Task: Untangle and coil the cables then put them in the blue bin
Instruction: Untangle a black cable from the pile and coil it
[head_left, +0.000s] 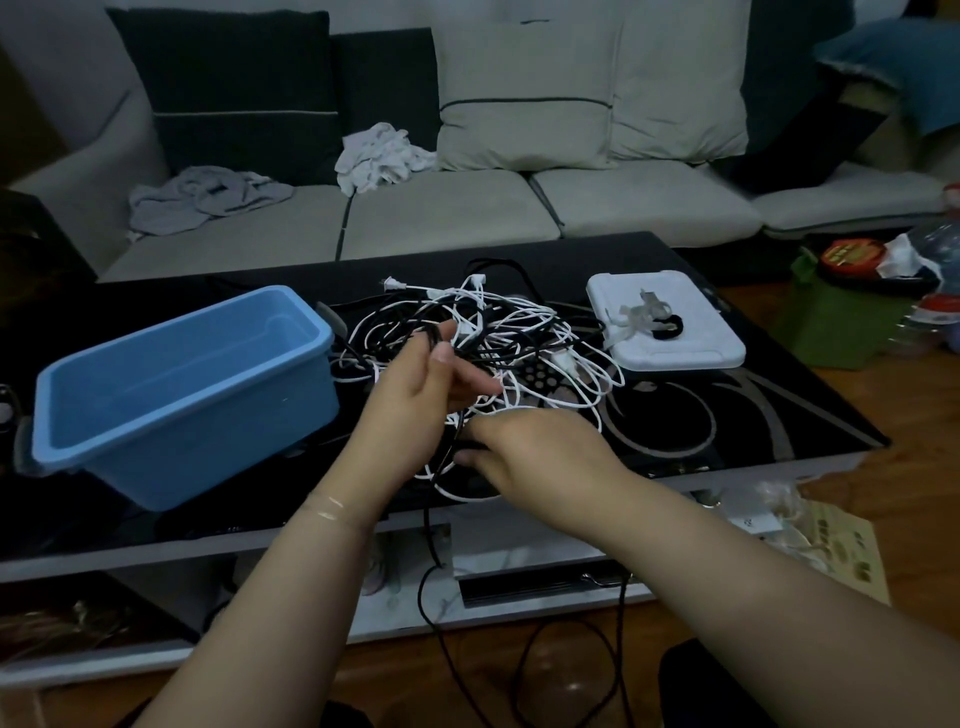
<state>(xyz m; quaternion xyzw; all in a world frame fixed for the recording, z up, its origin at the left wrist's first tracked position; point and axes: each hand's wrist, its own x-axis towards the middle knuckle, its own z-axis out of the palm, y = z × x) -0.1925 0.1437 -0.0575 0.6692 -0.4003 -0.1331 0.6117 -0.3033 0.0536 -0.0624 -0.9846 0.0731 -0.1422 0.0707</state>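
The cables lie in a loose heap of black and white strands on the dark glass bench, just to the right of the blue bin, which stands with nothing visible inside it. The left hand is raised over the heap, thumb and fingers pinching a black cable near its upper end. The right hand sits lower, at the near edge of the heap, fingers curled round the same black strand where it drops off the bench edge and trails in loops across the wooden floor. A white lid with a dark hair tie and some clear strips on it rests beyond the heap to the right; a sofa with crumpled clothes stands behind.

These cables look light, limp and fairly slick, so they should slide through each other rather than hold a shape, and a hard tug will likely tighten the knots. The plug ends are the stiff, bulky parts and will probably snag in loops. The safer hold seems to be near one plug, feeding that end back through the tangle, then winding the freed length around the hands before dropping it in the bin
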